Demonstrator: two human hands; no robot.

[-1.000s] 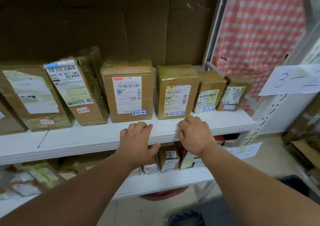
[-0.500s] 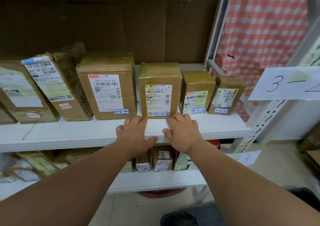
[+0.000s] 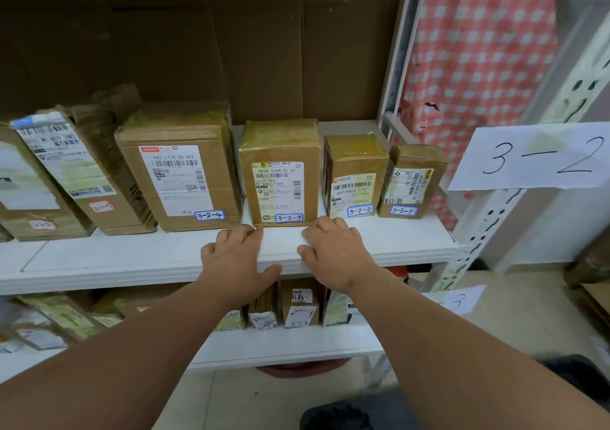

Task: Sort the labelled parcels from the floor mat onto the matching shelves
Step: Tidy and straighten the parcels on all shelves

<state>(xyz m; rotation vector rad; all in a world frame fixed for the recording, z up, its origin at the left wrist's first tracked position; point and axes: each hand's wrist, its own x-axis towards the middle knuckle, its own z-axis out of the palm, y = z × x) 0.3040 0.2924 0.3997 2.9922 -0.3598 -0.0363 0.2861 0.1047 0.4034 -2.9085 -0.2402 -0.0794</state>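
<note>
Cardboard parcels stand upright in a row on the white shelf [image 3: 396,241]. From the right they are tagged 3-2-1 [image 3: 412,178], 3-2-2 [image 3: 356,172], 3-2-3 [image 3: 280,152] and 3-2-4 [image 3: 178,139], with larger parcels [image 3: 82,152] leaning further left. My left hand [image 3: 236,258] and my right hand [image 3: 333,251] rest palm-down on the shelf's front edge. Their fingertips lie just in front of the 3-2-3 parcel's base. Neither hand holds anything.
A paper sign reading 3-2 [image 3: 534,158] hangs on the right upright post. The lower shelf [image 3: 297,343] carries more small parcels. A red-and-white checked cloth [image 3: 478,66] hangs behind the rack on the right. Brown cardboard backs the shelf.
Both hands have slid forward over the shelf edge up to the 3-2-3 parcel. The view has shifted right and closer to the shelf.
</note>
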